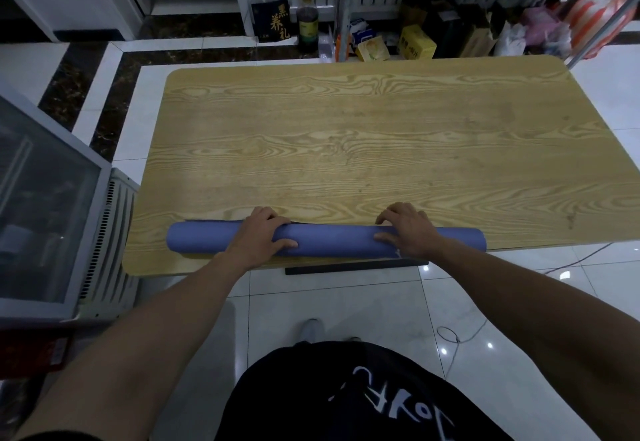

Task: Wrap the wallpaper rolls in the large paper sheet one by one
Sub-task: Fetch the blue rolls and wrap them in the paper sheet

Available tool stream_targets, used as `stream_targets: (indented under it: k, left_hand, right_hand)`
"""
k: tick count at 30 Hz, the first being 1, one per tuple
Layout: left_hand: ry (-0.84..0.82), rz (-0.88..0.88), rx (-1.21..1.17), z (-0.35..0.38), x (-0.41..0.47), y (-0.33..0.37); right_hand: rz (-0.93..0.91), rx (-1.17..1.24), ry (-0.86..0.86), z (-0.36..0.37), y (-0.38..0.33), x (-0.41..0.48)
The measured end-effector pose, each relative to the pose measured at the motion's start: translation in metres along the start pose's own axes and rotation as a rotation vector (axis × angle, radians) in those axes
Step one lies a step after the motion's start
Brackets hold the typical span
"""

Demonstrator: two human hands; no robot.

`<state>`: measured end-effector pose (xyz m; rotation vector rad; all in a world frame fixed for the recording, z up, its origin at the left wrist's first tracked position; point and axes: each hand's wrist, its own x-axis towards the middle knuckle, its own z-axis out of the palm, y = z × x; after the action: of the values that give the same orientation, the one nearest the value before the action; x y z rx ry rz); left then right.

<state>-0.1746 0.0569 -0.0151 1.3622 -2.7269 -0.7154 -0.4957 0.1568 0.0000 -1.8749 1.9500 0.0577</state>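
Note:
A long blue-purple paper roll (332, 240) lies along the near edge of the wooden table (346, 136), running left to right. My left hand (261, 236) lies over its left part, fingers curled over the far side and thumb along the near side. My right hand (405, 229) lies over its right part in the same way, fingers curved over the top and thumb on the near face. A thin loose edge of the sheet shows just behind the roll. What is inside the roll is hidden.
A glass-fronted cabinet (45, 205) stands close to the table's left end. Beyond the far edge are shelves, boxes (415, 42), a bottle (307, 25) and bags. A cable (460, 333) lies on the tiled floor at the right.

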Motion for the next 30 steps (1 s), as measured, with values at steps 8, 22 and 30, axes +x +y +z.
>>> stream_targets:
  k: [8, 22, 30]
  left_hand:
    - [-0.188, -0.087, 0.009, -0.002, 0.007, -0.002]
    - [-0.081, 0.075, 0.106, 0.006, 0.026, 0.011]
    - [-0.173, 0.195, 0.162, 0.015, 0.051, 0.051]
  right_hand:
    - [0.004, 0.076, -0.138, 0.012, -0.016, 0.004]
    - [0.022, 0.144, -0.034, 0.014, -0.036, -0.001]
    - [0.13, -0.03, -0.113, 0.009, 0.0, -0.041]
